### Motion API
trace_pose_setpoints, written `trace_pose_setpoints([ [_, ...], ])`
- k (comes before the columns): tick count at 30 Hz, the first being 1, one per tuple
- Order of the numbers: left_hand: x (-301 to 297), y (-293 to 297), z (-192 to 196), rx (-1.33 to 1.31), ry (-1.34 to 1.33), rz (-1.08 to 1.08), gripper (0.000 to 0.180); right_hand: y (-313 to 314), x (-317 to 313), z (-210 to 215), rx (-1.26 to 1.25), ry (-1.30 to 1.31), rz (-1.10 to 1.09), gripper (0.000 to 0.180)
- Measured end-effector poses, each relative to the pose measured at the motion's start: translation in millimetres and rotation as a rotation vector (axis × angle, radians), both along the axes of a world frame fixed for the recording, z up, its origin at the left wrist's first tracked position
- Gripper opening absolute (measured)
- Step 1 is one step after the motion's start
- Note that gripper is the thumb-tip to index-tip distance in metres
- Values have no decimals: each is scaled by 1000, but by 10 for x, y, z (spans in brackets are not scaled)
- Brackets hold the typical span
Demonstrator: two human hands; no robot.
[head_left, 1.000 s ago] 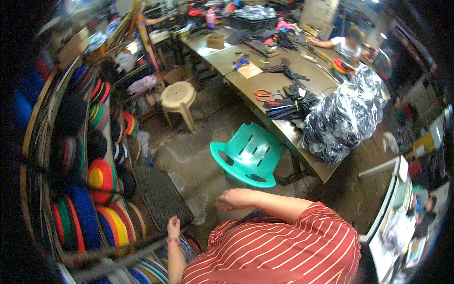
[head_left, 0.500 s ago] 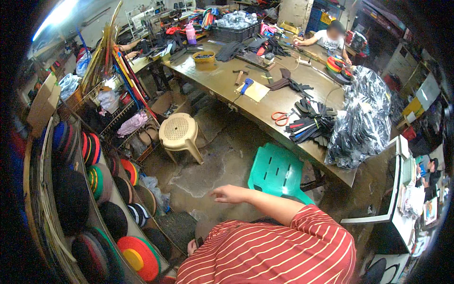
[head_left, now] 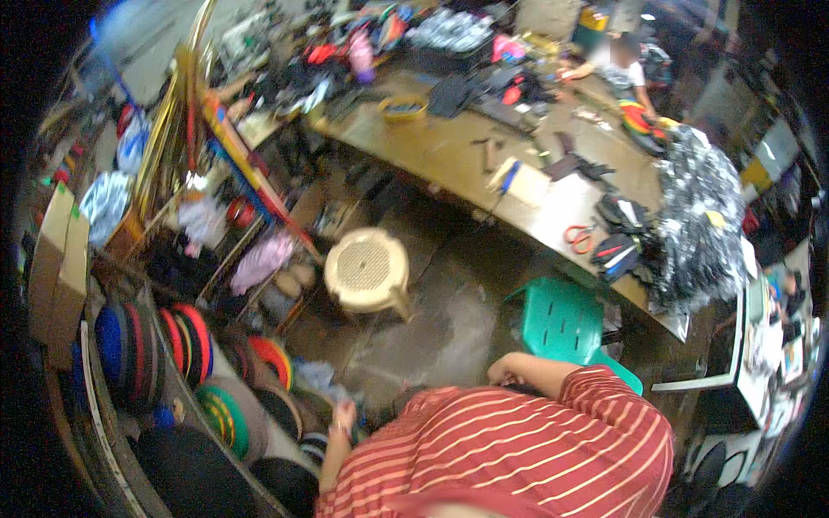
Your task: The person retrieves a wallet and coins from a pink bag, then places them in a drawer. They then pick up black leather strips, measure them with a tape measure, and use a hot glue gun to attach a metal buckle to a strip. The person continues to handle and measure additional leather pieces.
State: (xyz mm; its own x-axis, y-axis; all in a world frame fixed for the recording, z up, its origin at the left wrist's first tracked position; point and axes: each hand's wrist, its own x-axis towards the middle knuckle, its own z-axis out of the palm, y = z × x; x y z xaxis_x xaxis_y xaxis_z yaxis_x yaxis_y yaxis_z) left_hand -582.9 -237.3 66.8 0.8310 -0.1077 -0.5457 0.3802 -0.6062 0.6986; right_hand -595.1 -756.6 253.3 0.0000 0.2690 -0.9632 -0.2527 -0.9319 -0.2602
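Note:
My left hand (head_left: 344,416) hangs low at my left side, near the shelf holding coloured rolls (head_left: 231,420); motion blurs its fingers, and no object shows in it. In front of my striped shirt, my right hand (head_left: 508,369) is held close to my body, just left of the green plastic chair (head_left: 561,321). Its fingers are smeared and partly turned away, so its grip is unclear. A beige plastic stool (head_left: 366,269) stands on the floor ahead of me.
Across the far side runs a long worktable (head_left: 414,154) carrying red-handled scissors (head_left: 579,238), dark strips (head_left: 617,246) and a plastic-wrapped bundle (head_left: 698,229). Another person (head_left: 620,76) is at its far right end. Long coloured strips (head_left: 250,177) lean at left. A white-edged desk (head_left: 734,363) stands right.
The view has swung left, shifting the scene rightward. My right hand has drawn in closer to my body and the chair. My left hand and forearm now show more fully.

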Motion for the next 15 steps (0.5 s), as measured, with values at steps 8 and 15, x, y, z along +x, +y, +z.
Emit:
trace_pose_setpoints([
  [8,1679,-547,144,356,83,-684,34,-209,-253,257,-96,-108,-217,28],
  [15,3198,-2863,310,-368,271,-296,29,-979,13,268,-138,-14,-518,29],
])
